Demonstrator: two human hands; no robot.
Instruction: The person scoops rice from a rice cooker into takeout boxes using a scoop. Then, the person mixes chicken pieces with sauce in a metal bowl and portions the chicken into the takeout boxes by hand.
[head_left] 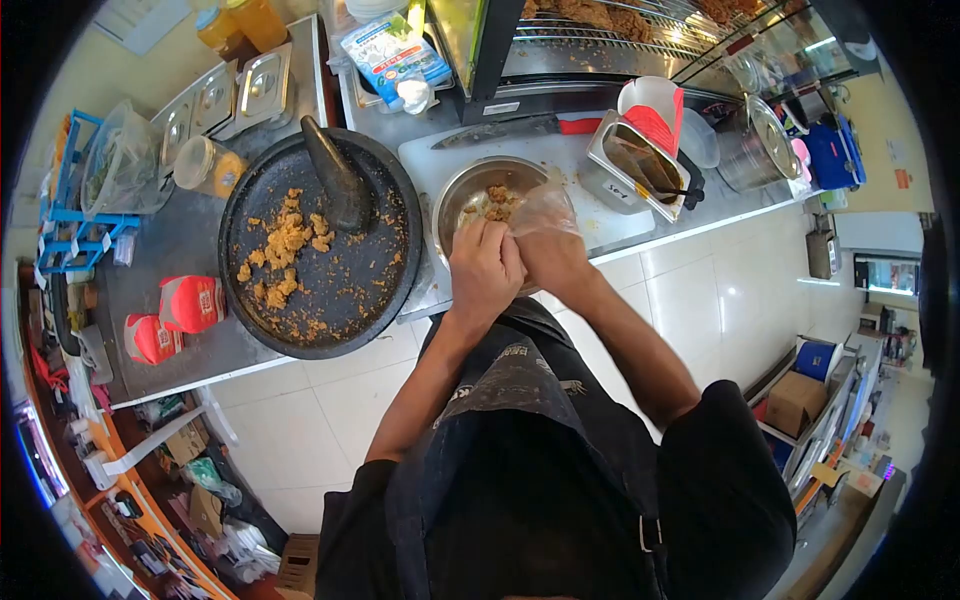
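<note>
My left hand is closed, its curled fingers pinching what looks like the cuff of a clear plastic glove. Right beside it, my right hand reaches into the glove; its fingers are blurred behind the plastic. Both hands are over the near rim of a steel bowl. Brown fried crumbs lie in the bowl. Left of the hands stands a wide black stone mortar, with crushed fried pieces in it and a stone pestle resting across its far side.
A white cutting board carries a red-handled knife behind the bowl. At right are a steel container and a pot. Two red-wrapped packs sit at left. A glass cabinet with fried food stands behind.
</note>
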